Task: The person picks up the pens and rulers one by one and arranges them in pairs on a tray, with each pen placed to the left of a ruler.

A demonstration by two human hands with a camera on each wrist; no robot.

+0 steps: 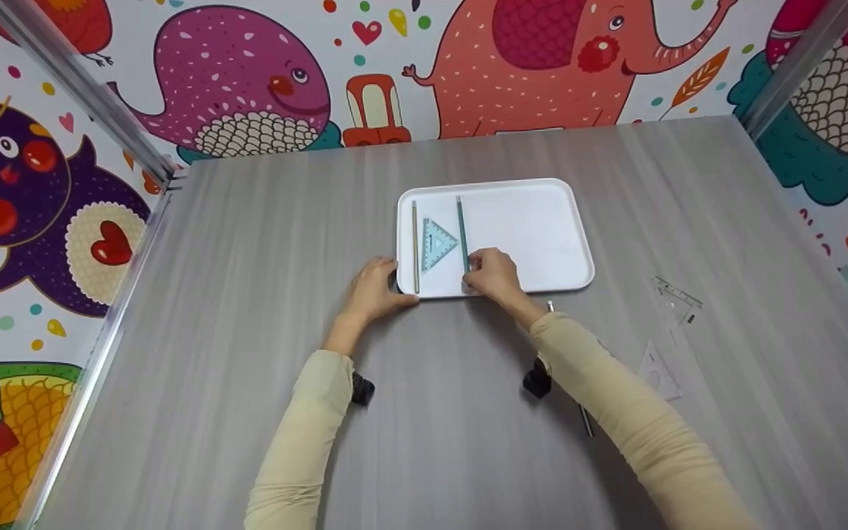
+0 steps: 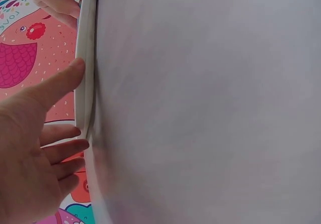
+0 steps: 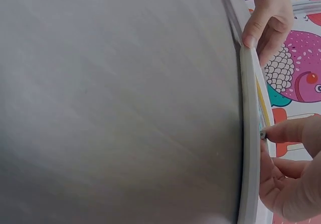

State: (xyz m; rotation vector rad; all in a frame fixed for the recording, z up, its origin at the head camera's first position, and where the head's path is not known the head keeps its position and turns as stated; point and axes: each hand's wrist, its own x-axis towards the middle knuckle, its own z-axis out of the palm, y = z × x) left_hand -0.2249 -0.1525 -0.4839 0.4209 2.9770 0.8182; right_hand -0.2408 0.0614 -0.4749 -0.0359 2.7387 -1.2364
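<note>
A white tray (image 1: 534, 228) lies on the table. In it, from left to right, are a gold-brown pencil (image 1: 415, 250), a light-blue set square (image 1: 435, 244) and a green pencil (image 1: 462, 232). My right hand (image 1: 494, 274) pinches the near end of the green pencil, just inside the tray's front rim; the right wrist view shows that pencil end (image 3: 263, 133) between thumb and finger. At the tray's front left corner is my left hand (image 1: 376, 289). Its thumb touches the front rim (image 2: 83, 103), and its fingers lie loosely extended along the left side.
Right of the tray lie two clear set squares (image 1: 678, 300) (image 1: 659, 375) on the grey table (image 1: 262, 243). A thin rod-like thing (image 1: 587, 421) is partly hidden under the right forearm. Cartoon-printed walls (image 1: 247, 73) stand along the back and sides.
</note>
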